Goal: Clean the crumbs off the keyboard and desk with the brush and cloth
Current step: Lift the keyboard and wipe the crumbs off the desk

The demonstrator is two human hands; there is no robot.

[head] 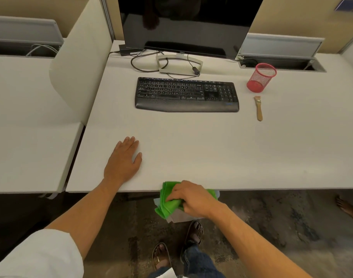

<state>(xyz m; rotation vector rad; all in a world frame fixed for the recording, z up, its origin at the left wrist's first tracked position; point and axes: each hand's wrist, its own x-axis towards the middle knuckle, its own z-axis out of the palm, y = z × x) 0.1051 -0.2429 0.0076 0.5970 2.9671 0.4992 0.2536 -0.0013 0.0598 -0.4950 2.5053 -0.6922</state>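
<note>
A black keyboard [186, 94] lies in the middle of the white desk [211, 141], below the monitor. A small wooden-handled brush [258, 107] rests on the desk to the keyboard's right, bristles pointing away. My right hand [191, 198] grips a bunched green cloth [167, 201] at the desk's front edge, with part of the cloth hanging past the edge. A pale grey sheet [178, 216] shows beneath the cloth. My left hand [123, 160] rests flat on the desk, fingers straight, to the left of the cloth.
A red mesh pen cup [261, 77] stands behind the brush. A dark monitor [183, 25] on a silver stand, with cables, is at the back. A cable tray opening [281, 64] lies at the back right. A divider panel [79, 57] is on the left. Another person's foot [347, 207] is at right.
</note>
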